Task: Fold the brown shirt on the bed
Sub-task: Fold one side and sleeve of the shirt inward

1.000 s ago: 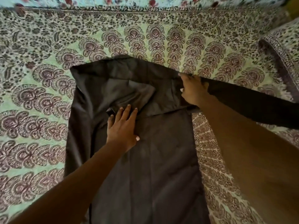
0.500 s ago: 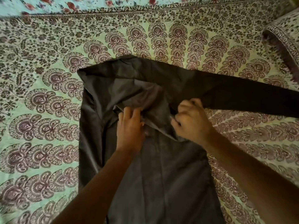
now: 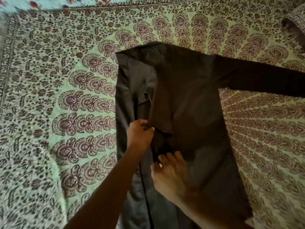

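Note:
The brown shirt (image 3: 189,100) lies spread on the bed, its body running toward me and one long sleeve (image 3: 264,78) stretched out to the right. Its left side is folded inward over the middle. My left hand (image 3: 140,134) pinches the edge of the folded cloth near the shirt's centre. Just below it, my right hand (image 3: 170,176) is blurred, its fingers spread and resting on the fabric. Whether the right fingers hold cloth cannot be told.
The bed (image 3: 66,113) is covered by a green sheet with a purple floral print. A pillow (image 3: 295,20) in matching print sits at the far right corner. A pale flowered cloth (image 3: 33,4) runs along the top edge.
Both hands moved down toward me along the shirt's middle. The folded flap is now drawn lower and smoother. My right hand went from a closed pinch to spread fingers.

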{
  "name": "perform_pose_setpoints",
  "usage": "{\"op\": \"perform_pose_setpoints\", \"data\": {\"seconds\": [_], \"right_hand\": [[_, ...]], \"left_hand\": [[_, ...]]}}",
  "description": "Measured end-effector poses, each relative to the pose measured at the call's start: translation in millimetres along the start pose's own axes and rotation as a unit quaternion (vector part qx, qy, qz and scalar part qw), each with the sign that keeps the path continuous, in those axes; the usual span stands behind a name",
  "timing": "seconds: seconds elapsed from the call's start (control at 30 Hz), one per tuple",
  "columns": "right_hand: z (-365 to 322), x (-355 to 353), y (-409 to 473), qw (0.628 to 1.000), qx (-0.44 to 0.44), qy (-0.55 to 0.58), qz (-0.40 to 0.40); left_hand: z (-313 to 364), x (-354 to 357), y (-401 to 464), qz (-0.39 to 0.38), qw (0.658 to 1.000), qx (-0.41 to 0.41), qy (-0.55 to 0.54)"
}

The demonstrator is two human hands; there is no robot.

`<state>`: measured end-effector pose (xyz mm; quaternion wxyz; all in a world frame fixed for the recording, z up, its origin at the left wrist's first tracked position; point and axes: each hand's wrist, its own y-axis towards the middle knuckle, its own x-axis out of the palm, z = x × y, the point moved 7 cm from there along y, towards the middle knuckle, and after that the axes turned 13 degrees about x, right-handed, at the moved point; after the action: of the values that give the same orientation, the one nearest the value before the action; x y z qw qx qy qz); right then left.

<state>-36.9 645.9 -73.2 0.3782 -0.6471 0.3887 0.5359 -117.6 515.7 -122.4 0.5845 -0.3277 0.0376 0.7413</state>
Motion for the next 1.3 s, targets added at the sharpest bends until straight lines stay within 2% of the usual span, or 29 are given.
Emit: {"op": "perform_pose_setpoints", "data": {"seconds": [0.07, 0.13, 0.23, 0.33, 0.4, 0.47, 0.53, 0.67, 0.7, 0.83, 1.1, 1.3], "right_hand": [[-18, 4, -15, 0.999, -0.003, 0.006, -0.039], [-32, 10, -26, 0.998, -0.004, 0.009, -0.063], [-46, 12, -36, 0.998, 0.039, 0.034, -0.04], [-23, 16, -35, 0.975, 0.176, 0.134, 0.006], [7, 30, -34, 0.956, 0.275, 0.103, -0.017], [33, 47, -41, 0.926, 0.363, 0.068, -0.084], [45, 61, -55, 0.875, 0.447, 0.126, -0.136], [45, 75, -77, 0.779, 0.534, 0.305, -0.127], [46, 76, -81, 0.769, 0.537, 0.325, -0.121], [40, 71, -99, 0.788, 0.514, 0.319, -0.113], [25, 77, -134, 0.79, 0.501, 0.327, -0.137], [31, 85, -143, 0.787, 0.515, 0.307, -0.145]], "left_hand": [[-13, -20, -13, 0.047, 0.999, 0.002, 0.007], [-31, -30, -23, 0.061, 0.998, -0.001, 0.016], [-57, -38, -41, 0.051, 0.998, -0.022, 0.011], [-74, -34, -62, 0.032, 0.999, -0.02, -0.031], [-83, -29, -77, 0.017, 0.999, 0.006, -0.038], [-89, -22, -92, -0.008, 0.999, 0.031, -0.027], [-94, -16, -107, -0.043, 0.998, 0.052, 0.006], [-103, -15, -131, -0.053, 0.997, 0.058, -0.004], [-104, -16, -136, -0.055, 0.997, 0.062, -0.011], [-110, -16, -152, -0.085, 0.994, 0.065, -0.029], [-122, -14, -182, -0.12, 0.983, 0.128, 0.06], [-125, -11, -184, -0.126, 0.979, 0.149, 0.055]]}}
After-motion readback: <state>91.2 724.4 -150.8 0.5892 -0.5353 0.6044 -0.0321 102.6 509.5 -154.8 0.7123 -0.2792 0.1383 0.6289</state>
